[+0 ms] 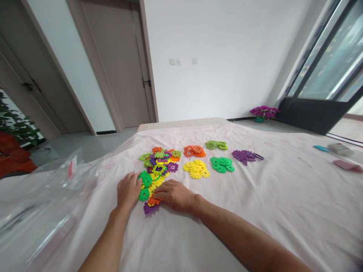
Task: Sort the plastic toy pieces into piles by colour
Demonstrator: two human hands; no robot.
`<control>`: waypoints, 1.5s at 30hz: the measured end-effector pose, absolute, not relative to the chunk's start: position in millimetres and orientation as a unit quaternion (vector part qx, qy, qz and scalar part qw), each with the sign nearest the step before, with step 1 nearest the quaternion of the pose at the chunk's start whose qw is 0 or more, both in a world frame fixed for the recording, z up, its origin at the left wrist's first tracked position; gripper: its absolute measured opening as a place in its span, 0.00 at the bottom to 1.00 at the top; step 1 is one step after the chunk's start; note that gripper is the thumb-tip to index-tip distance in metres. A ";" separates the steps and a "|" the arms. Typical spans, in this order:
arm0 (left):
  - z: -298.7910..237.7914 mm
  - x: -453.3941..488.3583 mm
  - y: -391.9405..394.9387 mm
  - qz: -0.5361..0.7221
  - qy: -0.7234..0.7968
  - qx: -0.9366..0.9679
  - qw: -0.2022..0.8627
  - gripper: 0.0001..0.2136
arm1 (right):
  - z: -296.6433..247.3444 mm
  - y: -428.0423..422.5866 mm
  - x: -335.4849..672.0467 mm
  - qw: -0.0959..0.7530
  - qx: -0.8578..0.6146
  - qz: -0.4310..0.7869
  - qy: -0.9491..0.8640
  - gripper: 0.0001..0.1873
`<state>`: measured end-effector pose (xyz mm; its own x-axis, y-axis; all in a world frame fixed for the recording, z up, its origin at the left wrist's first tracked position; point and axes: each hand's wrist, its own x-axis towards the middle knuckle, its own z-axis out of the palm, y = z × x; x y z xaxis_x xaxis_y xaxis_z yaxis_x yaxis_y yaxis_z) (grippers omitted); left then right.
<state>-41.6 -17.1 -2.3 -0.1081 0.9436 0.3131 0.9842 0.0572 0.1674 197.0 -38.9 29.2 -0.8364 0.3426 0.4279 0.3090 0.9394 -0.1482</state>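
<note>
Plastic heap (159, 166): a big jumble of flat interlocking snowflake-type pieces, green, yellow, purple and orange all mixed. It sits on the pale pink sheet (255, 211), right in front of the person.
Left hand (129, 190): palm down, fingers straight and close together, tips against the green pieces on the heap's near left edge. It's holding nothing.
Right hand (174, 195): at the heap's near end, fingers a bit bent and bunched, tips on an orange piece (153, 200). Can't tell if it's actually pinched or just touched.
Sorted piles: beyond and right of the heap, each apart from the others. There's an orange pile (194, 151), light green pile (216, 144), yellow pile (196, 169), dark green pile (222, 164) and purple pile (246, 155).
Step, my read: colour sorting, somewhere in the middle, with five piles going and the heap far from empty.
Next move, my read: getting one flat piece out of that tangle calls for a fingertip pinch on its edge, with the other hand steadying the heap so neighbours don't drag along.
Off to the left: a crumpled clear plastic bag (51, 189).
</note>
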 end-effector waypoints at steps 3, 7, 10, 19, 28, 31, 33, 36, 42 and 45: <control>-2.9 -41.6 -17.4 -0.170 -0.726 -0.664 0.054 0.19 | 27.2 -31.8 204.9 0.268 -0.203 0.051 -0.940 0.12; -3.9 -42.2 -17.2 -0.167 -0.727 -0.664 0.054 0.19 | 25.8 -13.8 221.5 0.343 -0.316 0.091 -0.880 0.13; -4.4 -42.8 -16.8 -0.165 -0.726 -0.665 0.058 0.19 | 23.7 7.9 239.7 0.400 -0.439 0.124 -0.795 0.18; -4.9 -43.3 -16.7 -0.165 -0.722 -0.669 0.069 0.19 | 21.5 67.0 287.8 0.606 -0.507 0.316 -0.526 0.20; -7.0 -44.7 -14.6 -0.168 -0.724 -0.666 0.066 0.18 | 5.2 68.2 293.6 0.570 -0.558 0.132 -0.589 0.16; -6.3 -44.4 -15.2 -0.170 -0.723 -0.666 0.066 0.18 | 10.2 51.6 277.3 0.469 -0.515 0.055 -0.715 0.16; -6.1 -43.8 -15.5 -0.173 -0.722 -0.667 0.068 0.18 | 14.9 37.1 264.0 0.384 -0.482 0.025 -0.787 0.16; -7.2 -43.4 -15.3 -0.176 -0.721 -0.666 0.072 0.18 | 18.0 18.2 245.8 0.281 -0.456 -0.009 -0.844 0.19; -10.0 -44.5 -13.9 -0.180 -0.723 -0.663 0.075 0.18 | 16.6 10.8 233.3 0.215 -0.459 -0.041 -0.861 0.22; -9.8 -45.1 -13.5 -0.176 -0.726 -0.661 0.070 0.18 | 22.0 11.1 234.6 0.207 -0.451 -0.041 -0.867 0.16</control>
<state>-45.1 -13.5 -9.8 -0.1152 0.9350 0.3354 0.9847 0.0631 0.1625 234.6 11.1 22.0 -0.5076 0.7648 0.3967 0.7992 0.5900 -0.1149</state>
